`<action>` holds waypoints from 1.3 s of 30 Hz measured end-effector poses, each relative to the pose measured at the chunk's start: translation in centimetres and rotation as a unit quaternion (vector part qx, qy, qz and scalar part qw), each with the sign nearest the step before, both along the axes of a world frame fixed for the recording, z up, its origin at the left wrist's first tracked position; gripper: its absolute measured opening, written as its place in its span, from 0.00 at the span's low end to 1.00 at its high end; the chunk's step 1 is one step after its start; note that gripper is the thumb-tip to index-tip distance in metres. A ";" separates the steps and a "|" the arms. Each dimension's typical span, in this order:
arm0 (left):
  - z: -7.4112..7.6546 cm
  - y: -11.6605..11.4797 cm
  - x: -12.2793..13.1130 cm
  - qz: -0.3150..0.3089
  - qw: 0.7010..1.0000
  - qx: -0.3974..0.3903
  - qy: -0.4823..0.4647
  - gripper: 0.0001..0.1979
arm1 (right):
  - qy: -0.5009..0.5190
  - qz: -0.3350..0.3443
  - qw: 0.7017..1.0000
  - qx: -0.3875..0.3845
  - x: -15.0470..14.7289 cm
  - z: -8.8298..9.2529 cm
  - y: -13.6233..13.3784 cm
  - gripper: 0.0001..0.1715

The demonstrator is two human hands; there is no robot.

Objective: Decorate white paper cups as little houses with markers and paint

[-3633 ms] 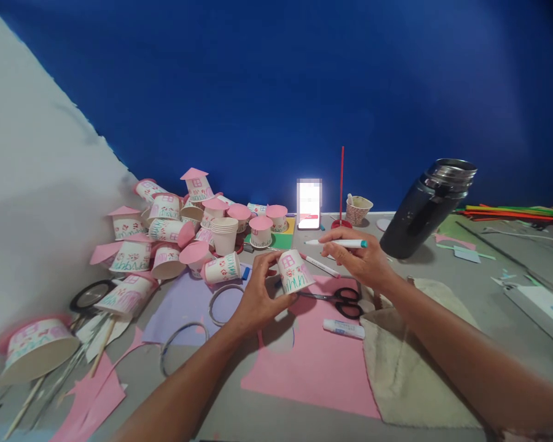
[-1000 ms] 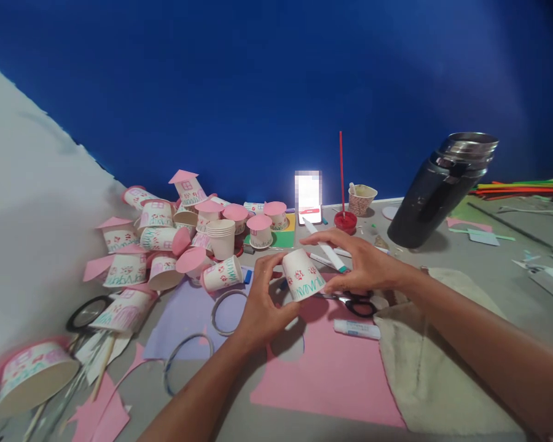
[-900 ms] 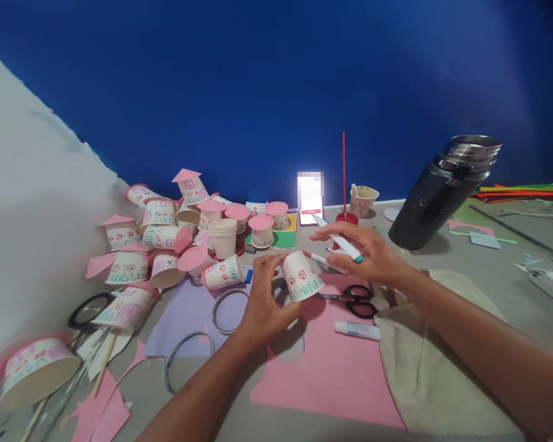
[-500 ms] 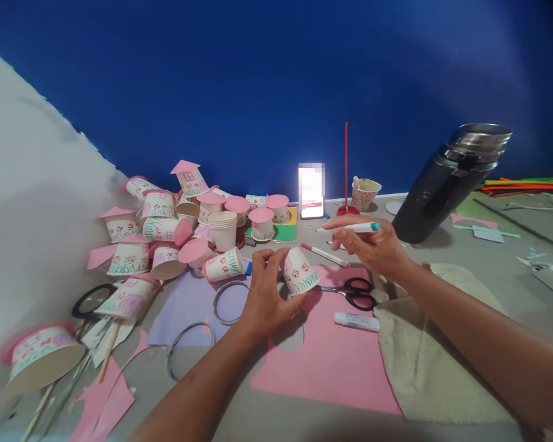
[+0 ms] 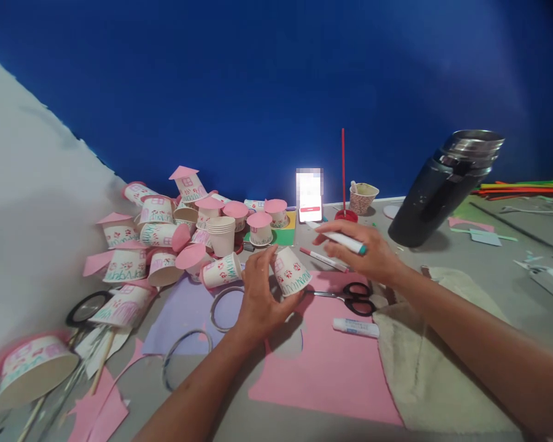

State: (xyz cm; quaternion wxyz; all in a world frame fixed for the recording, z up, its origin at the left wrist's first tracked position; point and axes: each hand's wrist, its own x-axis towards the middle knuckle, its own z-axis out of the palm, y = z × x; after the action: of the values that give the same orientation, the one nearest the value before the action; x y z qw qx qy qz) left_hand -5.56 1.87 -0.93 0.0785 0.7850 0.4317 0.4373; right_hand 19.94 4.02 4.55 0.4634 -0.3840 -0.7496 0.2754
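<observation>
My left hand (image 5: 265, 291) is closed round a white paper cup (image 5: 291, 271), tilted upside down and drawn with red flowers, a purple window and green grass strokes. My right hand (image 5: 368, 248) grips a white marker with a teal end (image 5: 345, 240), held above the table to the right of the cup. A pink marker (image 5: 323, 259) lies just beyond the cup. Black-handled scissors (image 5: 357, 298) and a glue tube (image 5: 356, 327) rest on pink paper (image 5: 322, 374) below my right hand.
Decorated cups with pink paper roofs (image 5: 159, 212) are heaped at left, near plain stacked cups (image 5: 221, 235). A lit phone (image 5: 309, 196) stands against the blue wall. At right are a dark flask (image 5: 424, 202) and a beige cloth (image 5: 442, 362). Purple paper (image 5: 179, 319) carries tape rings.
My right hand has lowered slightly and moved left with the marker, whose angle has changed. The cup stays in my left hand. The whole view has shifted a little.
</observation>
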 end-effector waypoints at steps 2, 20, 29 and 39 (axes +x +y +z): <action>-0.1 -0.1 0.0 -0.008 1.000 -0.004 0.013 0.46 | -0.069 0.050 0.996 0.025 0.0 0.0 0.0 0.26; 0.9 -0.4 -0.3 -0.098 0.981 -0.142 -0.084 0.43 | -0.149 0.105 0.983 0.029 0.4 -0.2 0.2 0.42; 0.3 -0.2 0.0 -0.050 0.995 -0.054 -0.060 0.35 | 0.081 -0.047 0.995 0.018 0.2 -0.4 -0.5 0.17; 0.3 -0.4 0.1 -0.069 0.996 -0.046 -0.044 0.36 | -0.010 -0.012 0.995 0.103 -1.3 1.0 -2.3 0.04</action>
State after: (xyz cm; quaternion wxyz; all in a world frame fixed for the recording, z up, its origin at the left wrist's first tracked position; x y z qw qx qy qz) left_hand -5.43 1.46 -0.61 0.1636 0.7885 0.3922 0.4446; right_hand 18.66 1.71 5.57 0.4966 -0.3458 -0.7738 0.1872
